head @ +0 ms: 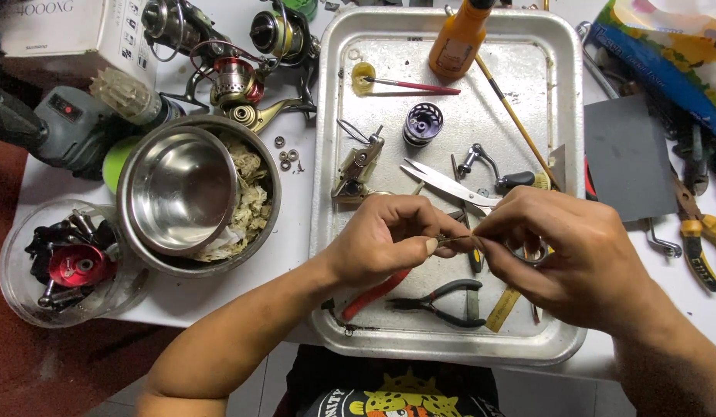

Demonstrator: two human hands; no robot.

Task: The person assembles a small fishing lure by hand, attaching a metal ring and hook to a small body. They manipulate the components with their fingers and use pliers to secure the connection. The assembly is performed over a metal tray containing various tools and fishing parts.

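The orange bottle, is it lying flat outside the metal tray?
No, the orange bottle is inside the metal tray, at its far edge.

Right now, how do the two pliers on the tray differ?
The black pliers lie in full view near the tray's front edge; the red pliers are largely hidden under the left hand. The black handles spread apart; only one red handle shows. Both lie flat on the metal tray.

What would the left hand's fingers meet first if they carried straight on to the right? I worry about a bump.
The left hand points at the right hand. Its fingers would meet the right fingertips almost at once, at the small thin part they pinch.
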